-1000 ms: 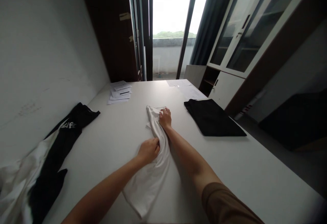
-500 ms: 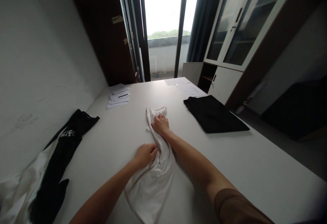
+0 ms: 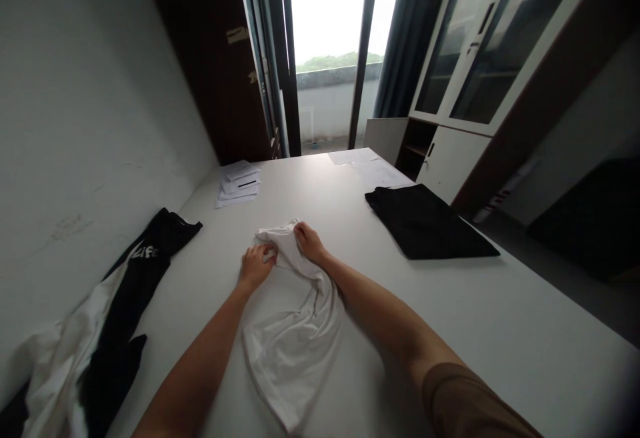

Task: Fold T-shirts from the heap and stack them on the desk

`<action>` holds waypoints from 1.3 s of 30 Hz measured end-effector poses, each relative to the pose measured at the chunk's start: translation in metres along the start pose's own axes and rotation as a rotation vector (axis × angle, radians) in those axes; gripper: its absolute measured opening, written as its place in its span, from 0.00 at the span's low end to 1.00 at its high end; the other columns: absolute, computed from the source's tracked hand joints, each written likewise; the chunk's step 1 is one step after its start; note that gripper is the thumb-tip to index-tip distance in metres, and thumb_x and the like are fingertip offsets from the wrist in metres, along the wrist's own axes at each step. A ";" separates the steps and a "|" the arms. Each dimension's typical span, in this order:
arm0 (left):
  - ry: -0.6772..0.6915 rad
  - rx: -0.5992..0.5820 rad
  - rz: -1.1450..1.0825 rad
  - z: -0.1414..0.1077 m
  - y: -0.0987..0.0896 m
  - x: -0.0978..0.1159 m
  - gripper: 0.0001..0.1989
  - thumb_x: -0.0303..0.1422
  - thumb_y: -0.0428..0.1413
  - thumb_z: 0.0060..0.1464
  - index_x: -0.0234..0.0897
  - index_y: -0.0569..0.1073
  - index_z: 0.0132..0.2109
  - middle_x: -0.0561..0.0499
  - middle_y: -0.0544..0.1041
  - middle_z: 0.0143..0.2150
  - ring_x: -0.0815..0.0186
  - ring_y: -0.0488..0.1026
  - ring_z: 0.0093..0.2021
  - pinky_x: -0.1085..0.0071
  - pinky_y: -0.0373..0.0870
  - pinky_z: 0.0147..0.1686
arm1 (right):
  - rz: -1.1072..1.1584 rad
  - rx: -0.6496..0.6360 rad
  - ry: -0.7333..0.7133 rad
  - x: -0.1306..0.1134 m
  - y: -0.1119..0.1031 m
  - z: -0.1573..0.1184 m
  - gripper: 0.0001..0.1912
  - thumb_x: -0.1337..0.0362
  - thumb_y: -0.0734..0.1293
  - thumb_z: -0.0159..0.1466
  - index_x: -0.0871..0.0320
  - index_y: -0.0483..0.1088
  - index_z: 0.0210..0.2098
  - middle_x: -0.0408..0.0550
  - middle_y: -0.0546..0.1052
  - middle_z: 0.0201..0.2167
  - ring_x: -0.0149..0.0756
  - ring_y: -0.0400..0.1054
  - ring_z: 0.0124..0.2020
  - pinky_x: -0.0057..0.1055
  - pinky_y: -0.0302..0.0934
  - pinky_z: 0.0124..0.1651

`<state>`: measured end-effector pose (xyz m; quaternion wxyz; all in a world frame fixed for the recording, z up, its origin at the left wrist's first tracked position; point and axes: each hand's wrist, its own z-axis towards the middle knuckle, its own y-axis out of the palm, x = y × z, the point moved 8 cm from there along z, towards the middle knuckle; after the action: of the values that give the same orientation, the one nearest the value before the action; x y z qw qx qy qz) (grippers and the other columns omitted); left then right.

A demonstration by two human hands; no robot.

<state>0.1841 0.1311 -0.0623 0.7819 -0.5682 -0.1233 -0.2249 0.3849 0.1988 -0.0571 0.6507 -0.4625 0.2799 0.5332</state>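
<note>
Because the white cloth [image 3: 295,361] at lower centre of the frame appears light, soft and crease-prone, grip its upper edge: the right hand [image 3: 309,243] pinches there with its fingers; whether the curled left hand [image 3: 255,267] pinches cannot be told.

Passing room on both sides of the white garment [image 3: 295,365], narrowed by the arms.
On the table [image 3: 500,338], a strip runs between the left forearm [image 3: 210,351] and the black-and-white clothes [image 3: 127,298]; another separates the right forearm [image 3: 385,305] from the folded black cloth [image 3: 433,225]. Beyond the hands [image 3: 257,268] [image 3: 309,243], bare surface reaches the far edge, between stacked papers [image 3: 239,191] and flat sheets [image 3: 375,170].
</note>
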 end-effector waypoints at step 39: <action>-0.339 0.098 -1.651 0.001 0.019 -0.024 0.11 0.34 0.67 0.53 0.37 0.77 0.41 0.49 0.81 0.44 0.63 0.77 0.44 0.66 0.72 0.47 | -0.617 -0.347 -0.312 -0.067 0.027 -0.032 0.34 0.43 0.65 0.70 0.58 0.63 0.67 0.53 0.81 0.45 0.44 0.74 0.50 0.46 0.48 0.68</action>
<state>0.1727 0.1416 -0.0890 0.3612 -0.2872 -0.6245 -0.6302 0.3446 0.1412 -0.0210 0.7273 -0.5415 -0.0694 0.4158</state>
